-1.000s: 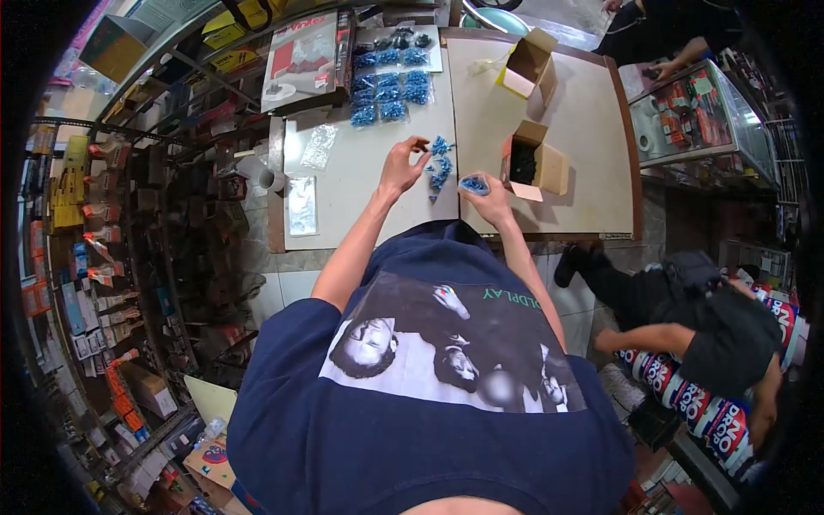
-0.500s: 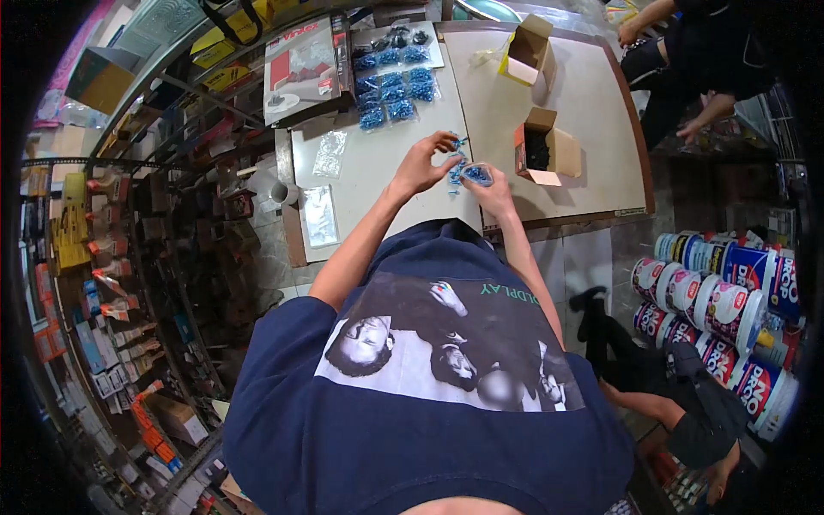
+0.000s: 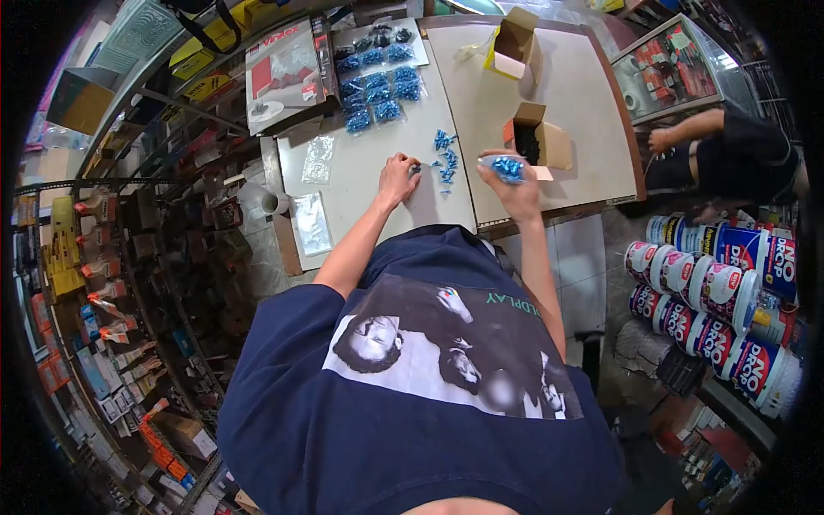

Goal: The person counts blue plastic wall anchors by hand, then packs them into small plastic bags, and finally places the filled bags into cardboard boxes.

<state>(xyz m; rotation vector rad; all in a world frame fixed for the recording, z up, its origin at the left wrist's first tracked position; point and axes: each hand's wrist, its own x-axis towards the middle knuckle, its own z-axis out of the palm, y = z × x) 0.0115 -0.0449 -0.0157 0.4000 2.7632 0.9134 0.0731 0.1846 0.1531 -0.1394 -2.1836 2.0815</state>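
My right hand [image 3: 518, 196] is closed around a clear plastic bag of blue screws [image 3: 508, 168], held up over the table near the open box of black screws. Fingers curled, my left hand [image 3: 397, 181] rests at the table top with a small dark object [image 3: 415, 169] at its fingertips, too small to name. Between my hands lies a loose pile of blue screws [image 3: 446, 160], apart from both. Filled bags of blue screws [image 3: 378, 93] are laid out in rows beyond my left hand.
An orange box of black contents [image 3: 530, 142] and a yellow box [image 3: 513, 47] stand open on the table [image 3: 584, 94]. Flat plastic packets [image 3: 312, 225] lie at left, near a Vintez box [image 3: 286, 73]. Another person [image 3: 730, 154] is at right, above stacked paint buckets [image 3: 730, 292].
My right hand has moved right with the bag, away from the screw pile. My left hand has left the pile, moving left and down, and now has a small dark object at its fingers.
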